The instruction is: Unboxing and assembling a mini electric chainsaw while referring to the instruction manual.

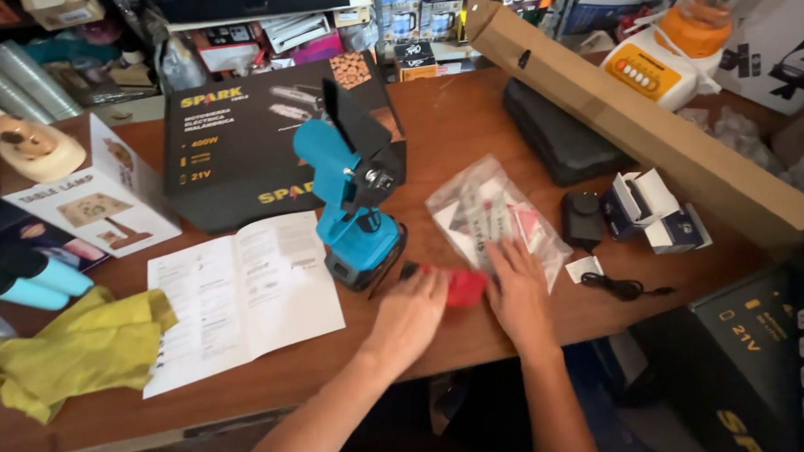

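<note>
On the brown wooden table [477, 122], both hands grip a small red-handled tool [458, 286]: left hand [410, 311] fingers curled on it, right hand [517, 292] pressing flat; a steady hold seems best.

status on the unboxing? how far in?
Done: blue power tool stands out of its black box, and the manual lies open. In hand: left hand and right hand are both on a red item beside the clear parts bag. Left: the bag's contents and the charger lie untouched.
</note>
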